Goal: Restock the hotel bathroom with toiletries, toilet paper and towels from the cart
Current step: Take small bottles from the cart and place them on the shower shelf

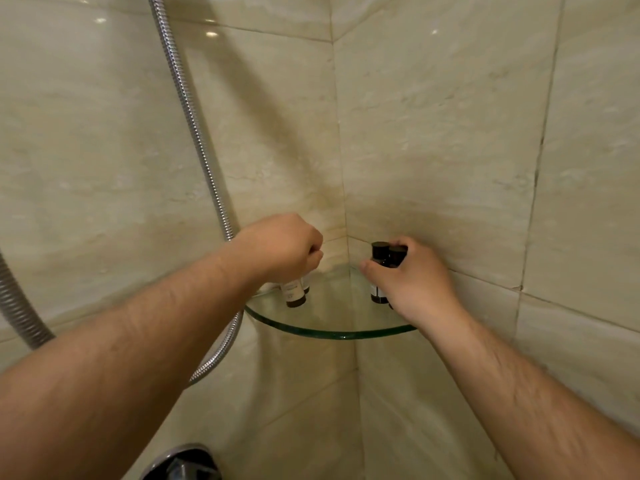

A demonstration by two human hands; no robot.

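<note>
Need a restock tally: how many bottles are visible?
4. Two dark bottles in the left hand, at the glass shelf's left; two capped bottles in the right hand, at its right. Hands may hide more.

At the centre of the frame we find the corner shelf (332, 332), set where the two tiled walls meet. Our left hand (284, 247) sits over the shelf's left end and grips the tops of the left bottles (296, 294), two upright, one just behind the other. Our right hand (412, 278) is at the shelf's right end, beside the right wall, curled round the right bottles (381, 258), two side by side. The pairs stand well apart. The shower hose (194, 133) runs from upper left down behind our left forearm. The shower control (183, 462) lies at the bottom edge, lower left.
</note>
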